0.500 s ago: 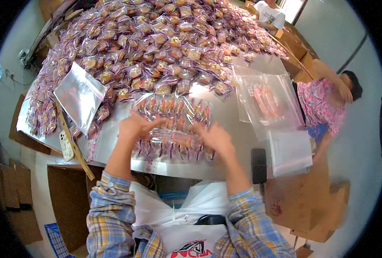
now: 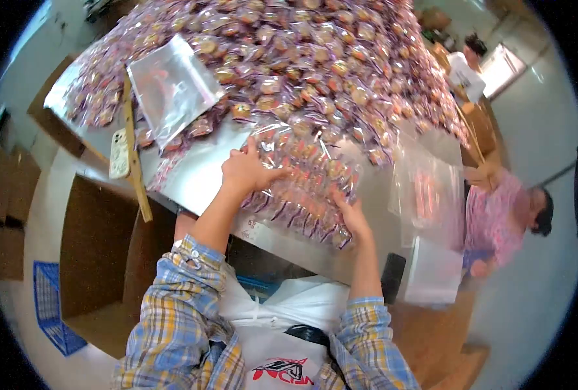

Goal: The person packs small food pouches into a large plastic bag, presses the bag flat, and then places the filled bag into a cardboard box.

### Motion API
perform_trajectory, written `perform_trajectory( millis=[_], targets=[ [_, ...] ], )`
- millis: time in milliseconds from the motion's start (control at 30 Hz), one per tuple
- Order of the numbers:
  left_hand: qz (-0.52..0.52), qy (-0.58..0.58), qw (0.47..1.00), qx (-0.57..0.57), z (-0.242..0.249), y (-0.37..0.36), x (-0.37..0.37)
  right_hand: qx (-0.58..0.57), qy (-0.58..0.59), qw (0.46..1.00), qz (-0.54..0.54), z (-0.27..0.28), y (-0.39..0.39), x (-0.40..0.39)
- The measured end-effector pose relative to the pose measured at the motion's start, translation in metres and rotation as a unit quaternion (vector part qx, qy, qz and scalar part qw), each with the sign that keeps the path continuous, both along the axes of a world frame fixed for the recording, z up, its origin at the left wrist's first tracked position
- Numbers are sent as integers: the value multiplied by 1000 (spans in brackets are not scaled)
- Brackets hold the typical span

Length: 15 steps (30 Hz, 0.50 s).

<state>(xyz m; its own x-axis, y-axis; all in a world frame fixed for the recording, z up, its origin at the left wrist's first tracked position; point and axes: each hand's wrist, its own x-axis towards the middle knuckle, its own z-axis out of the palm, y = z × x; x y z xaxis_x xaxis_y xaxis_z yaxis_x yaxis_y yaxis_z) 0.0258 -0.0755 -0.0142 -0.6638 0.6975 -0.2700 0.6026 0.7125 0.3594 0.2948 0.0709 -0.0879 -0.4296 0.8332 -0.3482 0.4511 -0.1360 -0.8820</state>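
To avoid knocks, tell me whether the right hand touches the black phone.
Apart: the head view shows bare tabletop between the right hand and the black phone.

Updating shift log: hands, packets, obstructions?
Left hand on packet rows, left side; right hand, right side. Larger pile just beyond. Nothing visibly blocking hands.

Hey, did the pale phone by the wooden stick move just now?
No, the pale phone went neither way: it's still just left of the wooden stick.

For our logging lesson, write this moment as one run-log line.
left hand: on packet rows | right hand: at their right edge | pile: beyond
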Motion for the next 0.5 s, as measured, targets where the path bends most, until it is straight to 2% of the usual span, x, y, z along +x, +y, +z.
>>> perform_trajectory(
  millis=[100,200,233,267,300,333,400,433,467,500],
  targets=[
    [-10,1,998,64,-7,-12,-3,8,9,1000,3,16,-18,8],
    [47,-109,986,113,-19,-36,-19,4,-22,1000,5,22,-29,23],
    [65,-94,972,204,-47,-52,-24,10,-1,1000,8,24,-43,24],
    [91,-177,949,246,-52,-69,-22,-13,-34,999,-22,15,-48,30],
    [147,-280,895,315,-49,-88,-15,-26,-23,998,-43,8,-60,34],
    [198,-378,820,382,-48,-103,-1,-39,-11,997,-64,0,-71,38],
    [297,-431,713,467,-64,-124,28,-62,66,994,-64,0,-100,46],
    [337,-431,687,478,-61,-138,41,-83,84,992,-53,2,-111,54],
    [379,-358,679,517,-86,-141,57,-101,102,989,-44,3,-118,61],
    [428,-374,615,547,-76,-150,73,-126,93,987,-44,2,-126,67]
  ],
)
